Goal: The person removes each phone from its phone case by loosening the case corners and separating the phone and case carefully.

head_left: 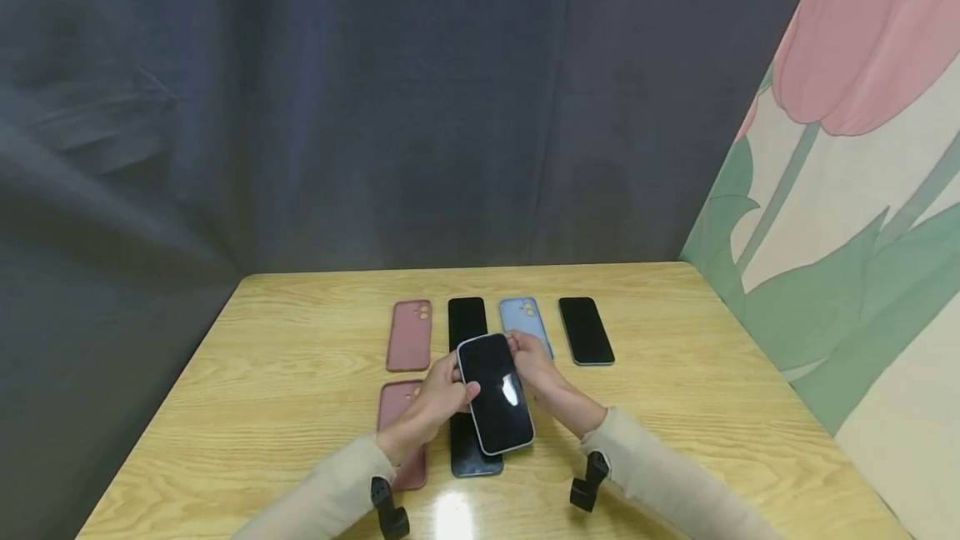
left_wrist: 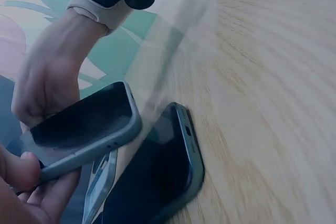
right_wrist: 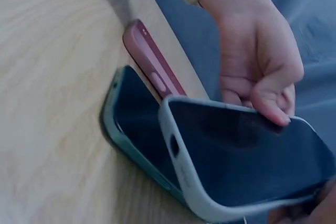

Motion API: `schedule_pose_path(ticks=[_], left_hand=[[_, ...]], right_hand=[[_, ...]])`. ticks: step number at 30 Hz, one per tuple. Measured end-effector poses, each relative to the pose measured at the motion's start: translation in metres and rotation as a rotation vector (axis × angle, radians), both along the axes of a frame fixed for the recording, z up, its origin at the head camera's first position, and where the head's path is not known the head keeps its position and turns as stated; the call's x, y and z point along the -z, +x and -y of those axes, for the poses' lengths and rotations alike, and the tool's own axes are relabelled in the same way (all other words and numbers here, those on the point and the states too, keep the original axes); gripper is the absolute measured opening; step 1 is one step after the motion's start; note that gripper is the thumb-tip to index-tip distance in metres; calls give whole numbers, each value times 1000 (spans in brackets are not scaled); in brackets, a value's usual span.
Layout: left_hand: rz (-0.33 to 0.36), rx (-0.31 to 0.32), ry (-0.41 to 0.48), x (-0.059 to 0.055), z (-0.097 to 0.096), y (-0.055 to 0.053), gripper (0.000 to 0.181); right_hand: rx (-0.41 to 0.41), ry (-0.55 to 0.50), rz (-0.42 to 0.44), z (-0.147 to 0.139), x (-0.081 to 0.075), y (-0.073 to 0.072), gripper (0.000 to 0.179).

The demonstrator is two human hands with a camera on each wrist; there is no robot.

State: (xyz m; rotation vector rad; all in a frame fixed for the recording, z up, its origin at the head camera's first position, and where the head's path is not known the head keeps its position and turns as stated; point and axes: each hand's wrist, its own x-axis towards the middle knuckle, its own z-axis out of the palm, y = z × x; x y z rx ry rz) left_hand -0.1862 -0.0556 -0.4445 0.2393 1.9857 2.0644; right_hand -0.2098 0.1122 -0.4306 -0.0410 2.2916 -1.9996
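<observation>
A dark-screened phone (head_left: 495, 398) in a pale case (right_wrist: 181, 174) is held tilted, screen up, above the middle of the table. My left hand (head_left: 441, 394) grips its left side, thumb over the front edge and fingers beneath. At the upper right corner, my right hand (head_left: 534, 363) pinches the rim of the case. Below the held phone lies another phone (head_left: 476, 463), partly covered by it in the head view. A pink phone case (head_left: 408, 477) lies under my left forearm. Beyond my right hand is a light blue case (head_left: 522, 317) with camera openings.
A second pink case (head_left: 409, 336) and a black phone (head_left: 467, 319) lie toward the back. Farther right rests one more phone (head_left: 587, 332). The wooden table (head_left: 300, 340) meets a dark curtain (head_left: 405, 107) behind and a flower-patterned wall (head_left: 825, 232) at right.
</observation>
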Motion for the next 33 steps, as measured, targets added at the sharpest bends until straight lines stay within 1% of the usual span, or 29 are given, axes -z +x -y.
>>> schedule_pose_path(ticks=[2,6,9,13,17,20,24,28,30,33], left_hand=[[8,2,14,1,1,-1,43],[1,-45,-4,0,5,-3,36],[20,-59,-16,-2,7,-3,33],[33,-67,-20,-2,10,-4,33],[37,-93,-28,-2,13,-7,32],[43,-101,-25,-4,16,-9,33],[38,-107,3,-6,18,-12,34],[33,-117,31,-10,20,-14,34],[36,-117,39,-12,21,-14,34],[40,-113,50,-14,18,-13,34]], right_hand=[[-46,-19,8,-4,-1,-1,28],[-153,-95,37,-10,-3,-4,26],[-203,-129,65,-12,-3,-4,27],[-225,-125,85,-14,-1,-4,28],[-264,-51,64,-15,3,-1,29],[-292,-9,38,-19,9,3,31],[-330,11,12,-26,18,9,31],[-363,14,9,-28,21,13,31],[-361,2,13,-28,22,15,31],[-298,-25,22,-26,23,17,30]])
